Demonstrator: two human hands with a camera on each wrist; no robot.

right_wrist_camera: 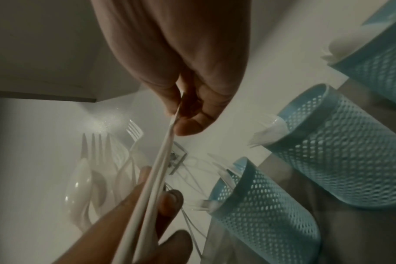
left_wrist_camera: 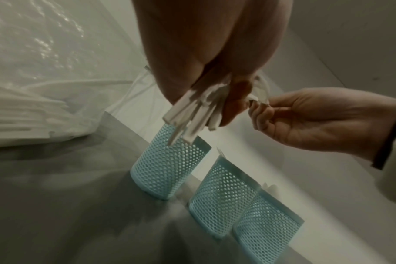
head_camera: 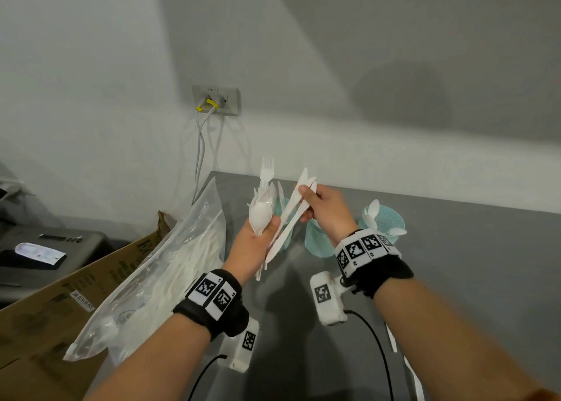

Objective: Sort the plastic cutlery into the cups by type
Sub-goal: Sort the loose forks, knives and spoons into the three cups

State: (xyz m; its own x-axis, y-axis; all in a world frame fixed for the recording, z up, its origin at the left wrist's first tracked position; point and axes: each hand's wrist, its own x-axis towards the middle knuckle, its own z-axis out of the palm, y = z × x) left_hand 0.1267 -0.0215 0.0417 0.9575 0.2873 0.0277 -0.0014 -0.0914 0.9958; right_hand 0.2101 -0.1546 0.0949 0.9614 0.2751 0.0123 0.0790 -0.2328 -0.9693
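My left hand [head_camera: 267,227] grips a bundle of white plastic forks and spoons [head_camera: 262,203] held upright above the table; their handles [left_wrist_camera: 188,116] stick out below the fist. My right hand [head_camera: 305,200] pinches two or three white knives [head_camera: 291,215] near the blades; their lower ends still run through the left hand's grasp [right_wrist_camera: 147,205]. Three teal mesh cups stand in a row behind the hands. The left cup [left_wrist_camera: 167,164] holds forks. Knife tips show in the middle cup [head_camera: 318,239]. Spoons fill the right cup [head_camera: 385,221].
A clear plastic bag [head_camera: 167,264] of white cutlery leans on a cardboard box [head_camera: 60,309] at the left. The grey table [head_camera: 470,248] meets a white wall with a socket and cables [head_camera: 215,100]. Loose white cutlery [head_camera: 391,337] lies by my right forearm.
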